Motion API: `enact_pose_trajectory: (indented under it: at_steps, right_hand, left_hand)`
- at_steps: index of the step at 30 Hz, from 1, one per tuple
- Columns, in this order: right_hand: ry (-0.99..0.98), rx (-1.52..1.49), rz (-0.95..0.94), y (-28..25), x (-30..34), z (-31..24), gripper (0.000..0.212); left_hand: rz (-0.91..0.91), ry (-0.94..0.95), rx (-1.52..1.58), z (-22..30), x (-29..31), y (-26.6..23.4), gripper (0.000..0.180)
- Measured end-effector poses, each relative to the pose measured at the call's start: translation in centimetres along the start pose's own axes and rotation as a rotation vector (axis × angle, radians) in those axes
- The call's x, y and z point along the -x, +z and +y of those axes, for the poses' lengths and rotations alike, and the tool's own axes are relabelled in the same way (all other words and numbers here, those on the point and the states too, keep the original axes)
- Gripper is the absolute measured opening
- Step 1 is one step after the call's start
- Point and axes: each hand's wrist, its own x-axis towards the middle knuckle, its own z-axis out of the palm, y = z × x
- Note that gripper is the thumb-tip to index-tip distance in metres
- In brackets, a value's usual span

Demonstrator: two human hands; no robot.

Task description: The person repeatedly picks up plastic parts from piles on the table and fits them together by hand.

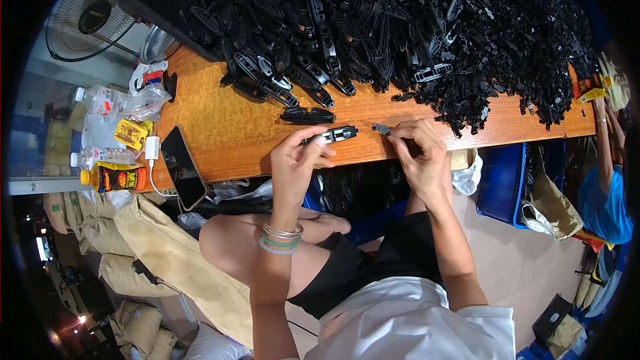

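My left hand (300, 153) is closed on a long black plastic part (341, 135) with a light opening along its middle. Facing it across a small gap, my right hand (420, 153) pinches a small dark grey plastic piece (381, 129) between thumb and fingers. Both hands are just above the front edge of the wooden table (260, 140). Another long black plastic part (307, 116) lies on the wood just beyond my left hand. Farther back is a big heap of similar long black parts (327, 33). To its right spreads a pile of small black pieces (500, 53).
A smartphone (184, 168) with a white charger (153, 149) lies at the left, beside plastic bottles (107, 101) and a fan (90, 20). Below the table's right side stands a blue bin (500, 183). Another person's arm (605, 140) reaches in at the far right.
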Motion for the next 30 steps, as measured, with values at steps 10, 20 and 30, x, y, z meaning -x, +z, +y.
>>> enact_pose_trajectory:
  at_steps: [10,20,30]
  right_hand:
    - [0.345,-0.435,0.001,1.0,0.4,-3.3,0.012]
    - [0.236,-0.35,-0.108,-0.3,0.2,-4.5,0.016]
    - [-0.119,-0.077,-0.144,-1.1,0.3,-4.0,0.025]
  left_hand:
    - [-0.229,0.132,0.179,-0.1,1.5,2.5,0.025]
    - [-0.308,0.133,0.11,0.1,2.2,2.5,0.033]
    - [-0.274,0.056,0.092,1.3,2.7,2.4,0.022]
